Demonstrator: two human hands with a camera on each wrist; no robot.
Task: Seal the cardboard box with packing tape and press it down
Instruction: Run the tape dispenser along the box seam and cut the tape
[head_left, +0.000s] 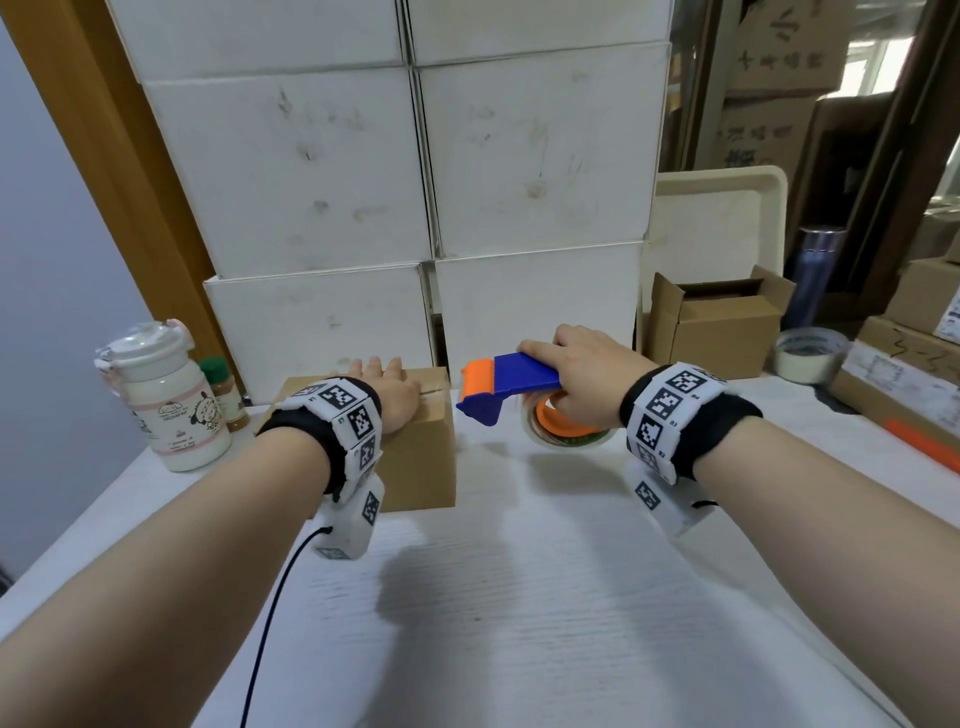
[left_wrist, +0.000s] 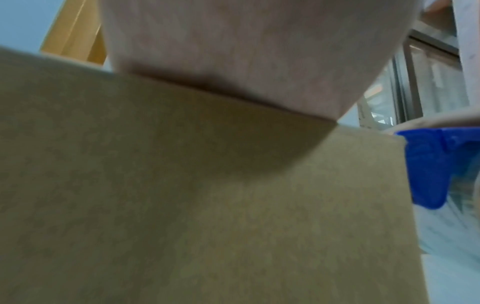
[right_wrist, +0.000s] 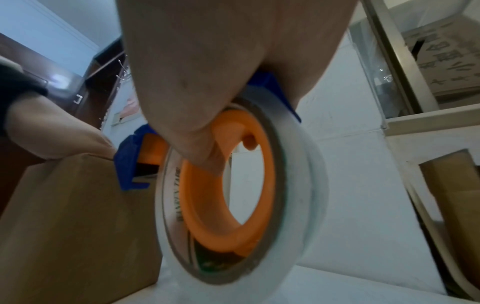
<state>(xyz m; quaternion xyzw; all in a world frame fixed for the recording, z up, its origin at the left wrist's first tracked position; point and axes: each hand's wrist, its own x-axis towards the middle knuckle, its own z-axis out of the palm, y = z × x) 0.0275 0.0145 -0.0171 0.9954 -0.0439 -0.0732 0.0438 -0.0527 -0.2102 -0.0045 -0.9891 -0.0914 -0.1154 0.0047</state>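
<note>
A small brown cardboard box (head_left: 421, 457) stands on the white table (head_left: 519, 597), its top flaps closed. My left hand (head_left: 387, 387) lies flat on the box top, fingers straight. In the left wrist view the palm (left_wrist: 233, 51) rests on the box's edge (left_wrist: 182, 185). My right hand (head_left: 582, 364) grips a blue and orange tape dispenser (head_left: 498, 389) holding a clear tape roll (head_left: 561, 431), just right of the box and above the table. The right wrist view shows my thumb hooked in the orange core (right_wrist: 226, 185), with the dispenser's blue head (right_wrist: 127, 164) near the box's upper corner (right_wrist: 78, 205).
White boxes (head_left: 405, 182) are stacked behind the brown box. A white bottle (head_left: 166, 400) and a spice jar (head_left: 223, 395) stand at left. An open small carton (head_left: 722, 322), a spare tape roll (head_left: 810, 353) and more cartons (head_left: 904, 374) sit at right.
</note>
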